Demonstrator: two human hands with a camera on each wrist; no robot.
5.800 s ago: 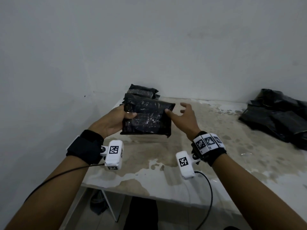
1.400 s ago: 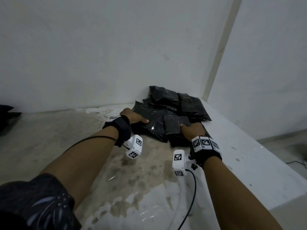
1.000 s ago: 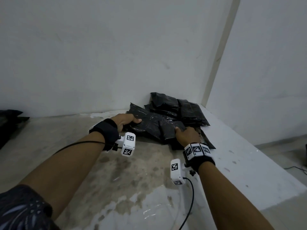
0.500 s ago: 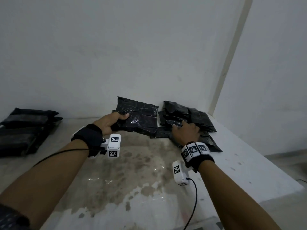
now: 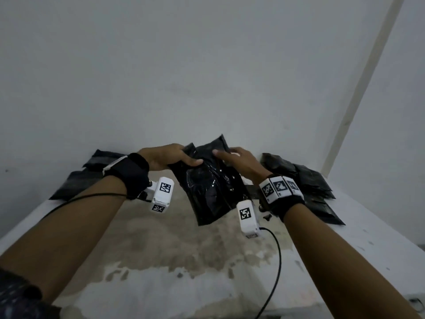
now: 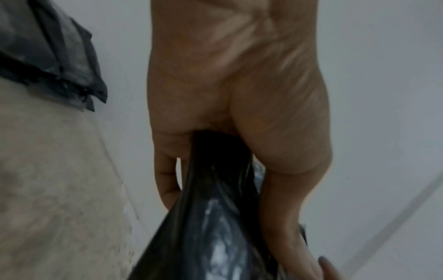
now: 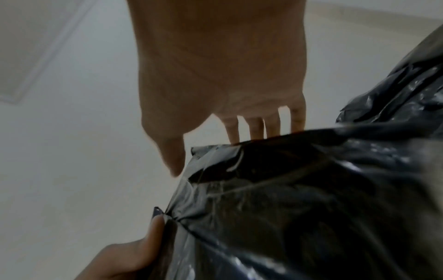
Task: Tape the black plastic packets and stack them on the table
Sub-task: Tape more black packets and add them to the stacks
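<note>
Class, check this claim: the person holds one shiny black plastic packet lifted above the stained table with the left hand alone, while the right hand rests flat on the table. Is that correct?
Not quite. The shiny black plastic packet is lifted above the stained table and the left hand grips it, but the right hand is not on the table: its fingers reach behind the packet's top edge. The head view shows it, and the right wrist view agrees.

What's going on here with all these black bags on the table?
A person holds one black plastic packet up over the stained table. The left hand grips its edge, and the right hand is on its upper right side. More packets lie in a loose pile at right and a stack at left.
</note>
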